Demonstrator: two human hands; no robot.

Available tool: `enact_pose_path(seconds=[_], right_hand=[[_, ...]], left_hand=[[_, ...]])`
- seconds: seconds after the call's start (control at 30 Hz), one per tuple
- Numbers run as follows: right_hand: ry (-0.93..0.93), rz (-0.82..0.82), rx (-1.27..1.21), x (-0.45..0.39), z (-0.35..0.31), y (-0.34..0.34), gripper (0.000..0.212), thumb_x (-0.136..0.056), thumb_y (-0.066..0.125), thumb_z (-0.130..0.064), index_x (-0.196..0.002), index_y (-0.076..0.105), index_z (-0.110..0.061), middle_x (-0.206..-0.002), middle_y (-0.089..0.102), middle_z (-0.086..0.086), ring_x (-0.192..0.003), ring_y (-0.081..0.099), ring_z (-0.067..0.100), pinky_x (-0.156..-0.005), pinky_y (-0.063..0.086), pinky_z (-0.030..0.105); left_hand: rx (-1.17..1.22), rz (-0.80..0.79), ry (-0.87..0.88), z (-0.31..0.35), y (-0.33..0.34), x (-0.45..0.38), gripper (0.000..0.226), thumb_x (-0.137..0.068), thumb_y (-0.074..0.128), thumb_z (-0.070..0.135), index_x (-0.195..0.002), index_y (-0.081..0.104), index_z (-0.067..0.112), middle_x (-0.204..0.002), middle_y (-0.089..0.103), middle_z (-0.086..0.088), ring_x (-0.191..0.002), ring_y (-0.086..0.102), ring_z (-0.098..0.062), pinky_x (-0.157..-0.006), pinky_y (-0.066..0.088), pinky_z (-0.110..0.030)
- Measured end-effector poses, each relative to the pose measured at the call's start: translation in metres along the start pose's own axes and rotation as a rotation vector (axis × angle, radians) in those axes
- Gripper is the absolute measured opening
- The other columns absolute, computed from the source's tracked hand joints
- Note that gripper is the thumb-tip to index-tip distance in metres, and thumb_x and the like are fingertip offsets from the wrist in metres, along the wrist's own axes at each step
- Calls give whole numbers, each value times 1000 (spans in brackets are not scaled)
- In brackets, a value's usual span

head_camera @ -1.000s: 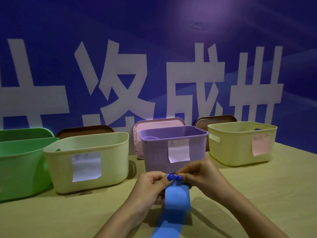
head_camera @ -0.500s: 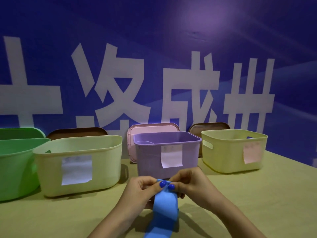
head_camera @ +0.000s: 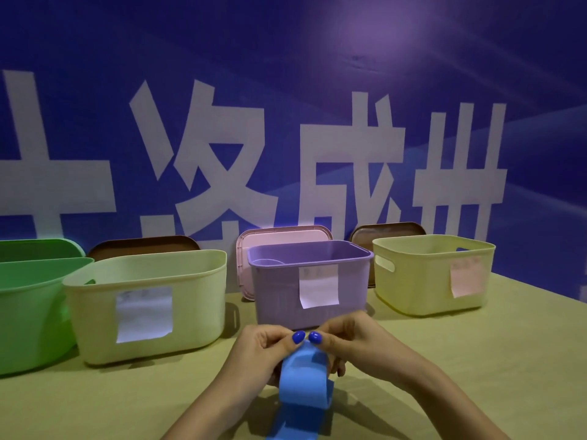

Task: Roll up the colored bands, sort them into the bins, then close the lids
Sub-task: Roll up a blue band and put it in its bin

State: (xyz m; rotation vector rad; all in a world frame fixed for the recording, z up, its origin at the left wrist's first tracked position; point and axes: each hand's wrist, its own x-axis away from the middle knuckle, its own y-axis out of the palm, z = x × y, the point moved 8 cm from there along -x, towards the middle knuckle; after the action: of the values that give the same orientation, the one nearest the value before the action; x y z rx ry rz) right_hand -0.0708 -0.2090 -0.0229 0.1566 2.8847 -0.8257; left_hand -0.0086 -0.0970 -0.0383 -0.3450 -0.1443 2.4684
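Blue band [head_camera: 303,387], top end pinched between thumbs of left hand [head_camera: 265,350] and right hand [head_camera: 355,342], just in front of purple bin [head_camera: 309,281]. Long axis trailing from both grips toward the wearer, over the tabletop [head_camera: 476,360]; hands equally near.

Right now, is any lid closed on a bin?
No: the purple bin and its neighbours stand open, with the pink lid propped upright behind them.

Blue band [head_camera: 303,389]: top end curled over, loose tail running toward the viewer. Four open bins in a row: green bin [head_camera: 28,315], pale-yellow bin [head_camera: 190,300], purple bin [head_camera: 352,290], yellow bin [head_camera: 422,281]. Lids stand upright behind them: pink lid [head_camera: 279,235], brown lids [head_camera: 143,246].
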Motion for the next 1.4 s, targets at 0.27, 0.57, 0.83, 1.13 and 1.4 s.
enact_pose_path(seconds=[0.27, 0.57, 0.83, 1.13, 1.4], right_hand=[[-43, 50, 64, 0, -2, -3, 16, -91, 58, -24, -80, 67, -19, -67, 64, -8, -56, 56, 1, -59, 48, 18], [-50, 112, 159, -5, 3, -8, 12, -90, 60, -21, -88, 70, -15, -76, 67, -4, -67, 59, 6, -67, 52, 21], [-65, 127, 153, -4, 2, -12, 15, -87, 63, -19, -95, 72, -10, -81, 69, 1, -67, 60, 7, -67, 53, 20], [-61, 150, 92, -1, -2, -15, 7, -85, 66, -15, -87, 73, -15, -76, 68, -5, -69, 60, 8, -68, 54, 20], [1, 178, 67, 0, 0, -18, 7, -84, 67, -14, -82, 72, -18, -77, 69, -4, -73, 61, 8, -69, 54, 20]], left_hand=[[-12, -32, -23, -3, 5, 0, 20, -86, 62, 26, -80, 70, 9, -76, 72, -4, -69, 69, -15, -54, 50, -24], [64, -48, -73, -5, 5, 0, 17, -84, 65, 18, -69, 69, 12, -69, 71, -5, -62, 68, -13, -51, 49, -22], [112, -51, -92, -3, 3, 0, 7, -81, 68, 10, -76, 71, 5, -77, 73, -13, -70, 69, -20, -57, 52, -28], [187, -66, -102, -1, 3, 3, 12, -65, 71, 14, -73, 77, 6, -81, 73, -16, -72, 71, -22, -61, 56, -31], [209, 12, -107, 0, 8, 4, 13, -84, 63, 6, -78, 74, 4, -81, 73, -15, -70, 70, -20, -62, 59, -29]])
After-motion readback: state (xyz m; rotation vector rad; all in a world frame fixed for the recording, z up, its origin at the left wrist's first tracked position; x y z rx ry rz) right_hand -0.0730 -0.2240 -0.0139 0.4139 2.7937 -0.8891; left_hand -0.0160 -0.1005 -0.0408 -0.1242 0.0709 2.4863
